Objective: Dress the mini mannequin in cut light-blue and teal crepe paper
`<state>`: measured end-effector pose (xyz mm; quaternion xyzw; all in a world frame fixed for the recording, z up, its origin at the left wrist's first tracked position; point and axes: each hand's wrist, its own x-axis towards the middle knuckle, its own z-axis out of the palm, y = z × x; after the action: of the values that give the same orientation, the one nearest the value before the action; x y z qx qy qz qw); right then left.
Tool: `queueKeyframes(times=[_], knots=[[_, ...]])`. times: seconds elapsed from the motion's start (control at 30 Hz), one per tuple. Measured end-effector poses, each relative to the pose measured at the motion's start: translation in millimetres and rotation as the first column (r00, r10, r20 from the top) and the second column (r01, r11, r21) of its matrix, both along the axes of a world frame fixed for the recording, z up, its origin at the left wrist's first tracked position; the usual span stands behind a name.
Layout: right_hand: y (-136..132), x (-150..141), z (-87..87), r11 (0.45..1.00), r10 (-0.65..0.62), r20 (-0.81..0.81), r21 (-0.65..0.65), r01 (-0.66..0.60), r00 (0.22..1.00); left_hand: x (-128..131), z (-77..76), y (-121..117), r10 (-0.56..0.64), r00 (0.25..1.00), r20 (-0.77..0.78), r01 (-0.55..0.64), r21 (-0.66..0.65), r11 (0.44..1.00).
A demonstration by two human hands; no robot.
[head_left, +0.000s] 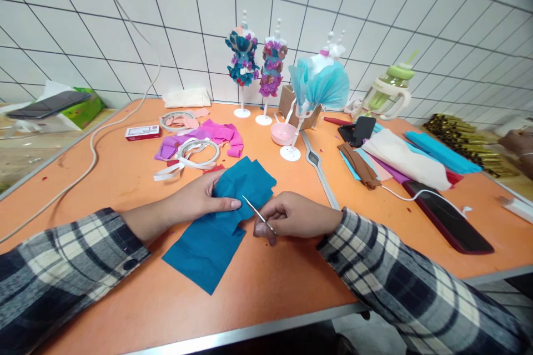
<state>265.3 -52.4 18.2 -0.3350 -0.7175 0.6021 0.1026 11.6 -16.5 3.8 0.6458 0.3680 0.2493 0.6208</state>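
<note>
My left hand is closed on a folded sheet of teal crepe paper, thumb on top and fingers hidden beneath. A longer flap of the same paper hangs down toward the table's front, its lower corner near the tabletop. In my right hand is a small pair of scissors, the fingers curled about the handle. The blades point up and left and lie against the paper by my left thumb. Whether the blades are parted I cannot tell.
Behind the paper lie tape rolls, purple crepe strips and a small box. Decorated mannequin stands, a pink bowl and a drink bottle stand farther back. A phone and paper rolls lie right.
</note>
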Motion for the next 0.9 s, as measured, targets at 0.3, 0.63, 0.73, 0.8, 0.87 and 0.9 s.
queueKeyframes(times=[0.3, 0.63, 0.73, 0.8, 0.87, 0.9], knots=[[-1.2, -2.1, 0.1, 1.000, -0.009, -0.014, 0.002, 0.009, 1.000, 4.9, 6.3, -4.5, 0.051, 0.999, -0.017, -0.050, 0.035, 0.998], [-0.7, -5.3, 1.0, 0.996, -0.081, 0.003, -0.040, 0.081, 0.997, 7.3, 8.1, -4.1, 0.062, 0.998, 0.000, -0.062, 0.100, 0.993], [-2.3, -6.4, 4.5, 0.994, -0.089, 0.015, -0.059, 0.089, 0.996, 7.4, 7.3, -3.4, 0.059, 0.998, -0.004, -0.058, 0.107, 0.993], [-3.3, -7.1, 6.3, 0.994, -0.095, 0.018, -0.054, 0.095, 0.995, 7.3, 6.7, -3.1, 0.055, 0.998, -0.013, -0.054, 0.105, 0.993], [-3.5, -7.7, 6.7, 0.994, -0.098, 0.027, -0.039, 0.099, 0.995, 7.3, 6.6, -3.2, 0.055, 0.998, -0.019, -0.053, 0.105, 0.993], [-3.4, -7.9, 6.4, 0.994, -0.099, 0.029, -0.034, 0.100, 0.995, 7.3, 6.7, -3.4, 0.058, 0.998, -0.020, -0.056, 0.105, 0.993]])
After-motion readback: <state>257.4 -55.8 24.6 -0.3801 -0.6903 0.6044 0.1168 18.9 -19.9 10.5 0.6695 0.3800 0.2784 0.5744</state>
